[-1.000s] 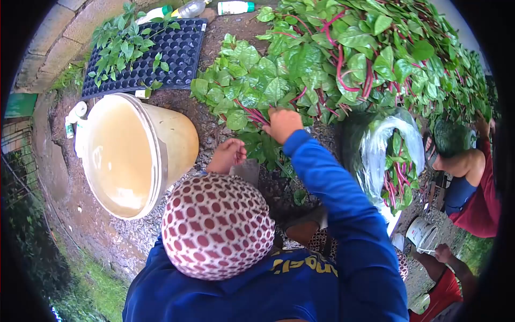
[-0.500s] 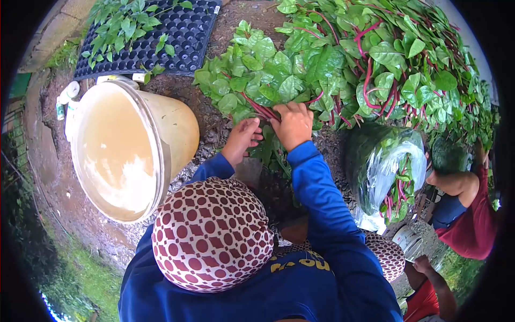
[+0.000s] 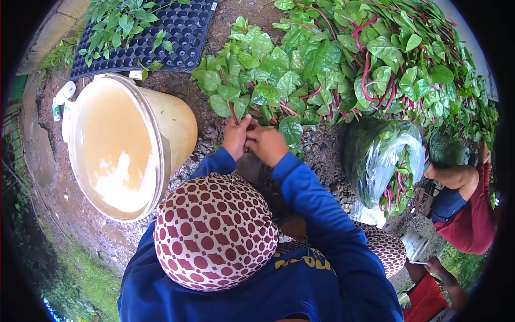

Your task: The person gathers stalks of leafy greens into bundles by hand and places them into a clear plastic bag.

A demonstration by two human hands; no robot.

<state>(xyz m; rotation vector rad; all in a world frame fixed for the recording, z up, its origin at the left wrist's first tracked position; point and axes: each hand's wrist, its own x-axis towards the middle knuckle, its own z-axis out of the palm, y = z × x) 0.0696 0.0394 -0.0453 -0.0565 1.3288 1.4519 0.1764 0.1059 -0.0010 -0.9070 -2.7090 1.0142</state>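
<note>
My left hand (image 3: 234,139) is closed around the lower end of a red-stemmed leafy green (image 3: 233,111) that looks like Malabar spinach. The stem rises from its fingers, with broad green leaves above. Pressed against those fingers is my right hand (image 3: 268,145), curled closed; whatever lies in its fingertips is hidden. Both hands are at the near edge of a large heap of the same greens (image 3: 322,64). A single leaf (image 3: 291,130) hangs just right of my right hand.
On the left stands a tub of cloudy liquid (image 3: 115,145), with a black seedling tray (image 3: 177,45) behind it. A plastic bag of greens (image 3: 383,161) sits to the right. Two people are at the far right, one in a maroon shirt (image 3: 477,225).
My right hand has moved left and down, off the heap, and now meets my left hand. The left hand has risen slightly and closed on a stem.
</note>
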